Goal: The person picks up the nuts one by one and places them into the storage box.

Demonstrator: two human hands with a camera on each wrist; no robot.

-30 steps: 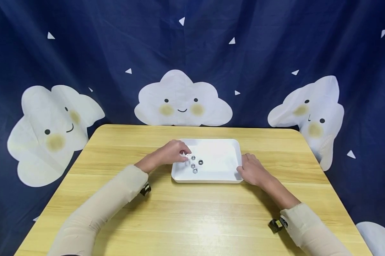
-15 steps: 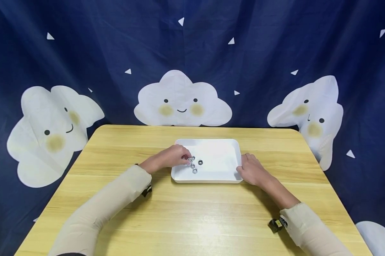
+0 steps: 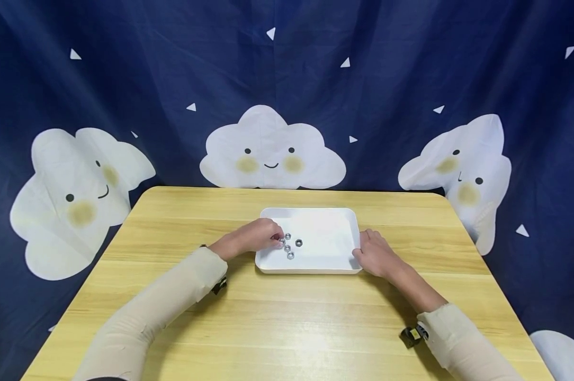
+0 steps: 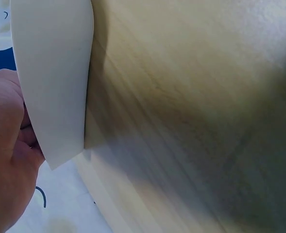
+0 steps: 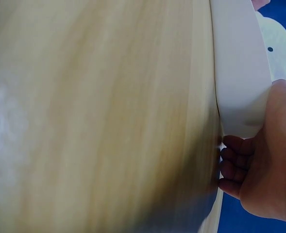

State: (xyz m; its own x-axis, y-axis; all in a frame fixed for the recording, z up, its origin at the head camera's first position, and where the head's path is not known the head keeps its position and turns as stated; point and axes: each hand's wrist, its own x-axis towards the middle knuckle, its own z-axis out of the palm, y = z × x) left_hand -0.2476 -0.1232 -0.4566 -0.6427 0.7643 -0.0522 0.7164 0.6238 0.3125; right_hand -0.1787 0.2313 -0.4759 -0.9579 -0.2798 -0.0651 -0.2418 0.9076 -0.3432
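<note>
A white rectangular tray [image 3: 325, 238] lies on the table with several metal hex nuts in its left part. My left hand [image 3: 263, 235] reaches over the tray's left rim and pinches a nut [image 3: 282, 242] low over the tray floor; its fingers partly cover it. Close beside it are silver nuts, one of them nearest the front [image 3: 290, 255], and a darker nut [image 3: 298, 243] a little to the right. My right hand [image 3: 375, 253] grips the tray's right wall, thumb over the rim. In the right wrist view its curled fingers [image 5: 232, 167] show at the tray's end.
The light wooden table [image 3: 277, 323] extends in front of the tray and to both sides. Behind it hangs a dark blue curtain [image 3: 382, 95] with white clouds.
My left hand has come down and slightly toward me with the nut, which was held higher over the tray a second ago. The right hand and the tray stay in place.
</note>
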